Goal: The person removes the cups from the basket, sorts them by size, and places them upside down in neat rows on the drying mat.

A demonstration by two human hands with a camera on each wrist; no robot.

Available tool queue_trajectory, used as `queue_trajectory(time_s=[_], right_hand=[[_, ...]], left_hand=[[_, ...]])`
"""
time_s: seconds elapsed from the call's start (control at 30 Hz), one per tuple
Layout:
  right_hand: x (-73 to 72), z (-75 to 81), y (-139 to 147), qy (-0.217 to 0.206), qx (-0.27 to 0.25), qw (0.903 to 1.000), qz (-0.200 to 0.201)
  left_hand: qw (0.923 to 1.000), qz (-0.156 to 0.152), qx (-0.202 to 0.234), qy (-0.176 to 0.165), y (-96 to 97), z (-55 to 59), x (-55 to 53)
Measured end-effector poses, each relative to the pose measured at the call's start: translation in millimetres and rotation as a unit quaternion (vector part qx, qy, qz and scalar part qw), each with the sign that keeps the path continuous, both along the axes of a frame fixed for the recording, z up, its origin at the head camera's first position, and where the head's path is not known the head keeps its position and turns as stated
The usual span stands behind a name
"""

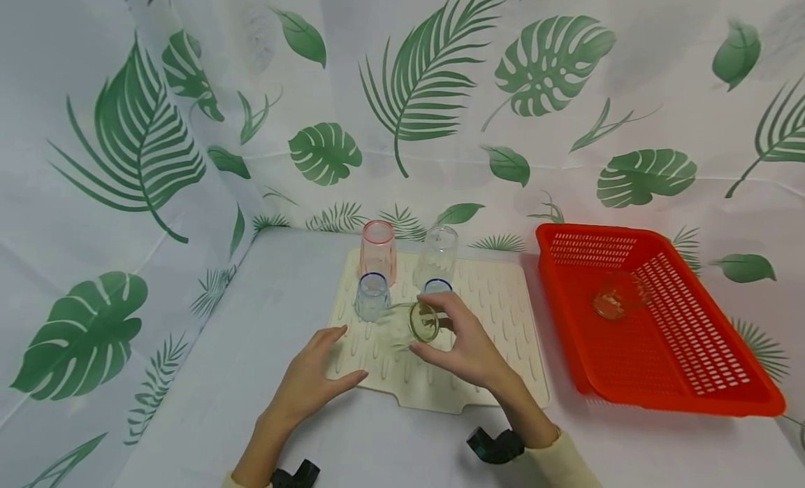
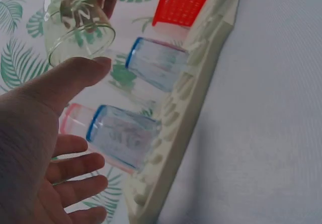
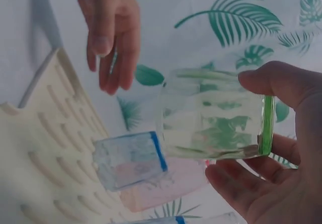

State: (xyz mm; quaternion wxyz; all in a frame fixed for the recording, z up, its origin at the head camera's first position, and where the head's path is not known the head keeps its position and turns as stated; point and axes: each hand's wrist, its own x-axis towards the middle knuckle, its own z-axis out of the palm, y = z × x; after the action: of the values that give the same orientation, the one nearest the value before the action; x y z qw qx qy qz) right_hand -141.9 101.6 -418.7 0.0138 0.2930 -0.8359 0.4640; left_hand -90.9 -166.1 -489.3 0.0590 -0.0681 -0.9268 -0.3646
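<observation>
My right hand [image 1: 468, 342] grips a green-tinted drinking glass [image 1: 424, 323] between thumb and fingers, tilted on its side in the air above a cream draining mat [image 1: 490, 334]. In the right wrist view the thumb and fingers pinch the glass [image 3: 216, 116] at its deeper green end. My left hand [image 1: 308, 379] is spread over the mat's front left corner, holding nothing and apart from the glass. Behind the hands stand a blue-rimmed glass [image 1: 372, 299], a second one [image 1: 438, 286] partly hidden by my right hand, a pink glass [image 1: 378, 254] and a clear glass [image 1: 439, 254].
To the right of the mat, a red perforated plastic basket [image 1: 641, 390] holds a clear glass mug [image 1: 610, 303]. A leaf-patterned cloth [image 1: 428, 145] hangs behind and at the left. The table [image 1: 251, 320] has a pale covering.
</observation>
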Motion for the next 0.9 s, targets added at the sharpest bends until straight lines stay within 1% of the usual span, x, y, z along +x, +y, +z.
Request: queue_trajectory(time_s=[0.17,0.27,0.43,0.53,0.7,0.9], right_hand=[[-5.5,-6.2,-14.1,0.024,0.036,0.9988,-0.02],[-7.4,-10.9,-22.1,0.023,0.05,0.998,-0.029],[-9.6,-20.8,-35.4,0.011,0.061,0.9977,-0.029],[-10.8,-28.1,-43.2,0.009,0.061,0.9979,-0.021],[-11.8,-40.0,-54.9,0.002,0.077,0.9968,-0.021],[-14.3,-49.2,-63.5,0.009,0.099,0.9947,-0.027]], left_hand=[[0.999,0.004,-0.024,-0.037,-2.6,-10.2,-4.0],[0.998,0.005,-0.038,-0.05,-4.5,-13.5,-5.0],[0.9962,-0.004,-0.069,-0.052,-8.2,-19.0,-5.9],[0.9947,-0.005,-0.088,-0.052,-9.9,-22.6,-6.4],[0.9943,0.005,-0.089,-0.059,-11.6,-26.2,-5.4],[0.9936,0.01,-0.093,-0.064,-13.6,-28.1,-5.0]])
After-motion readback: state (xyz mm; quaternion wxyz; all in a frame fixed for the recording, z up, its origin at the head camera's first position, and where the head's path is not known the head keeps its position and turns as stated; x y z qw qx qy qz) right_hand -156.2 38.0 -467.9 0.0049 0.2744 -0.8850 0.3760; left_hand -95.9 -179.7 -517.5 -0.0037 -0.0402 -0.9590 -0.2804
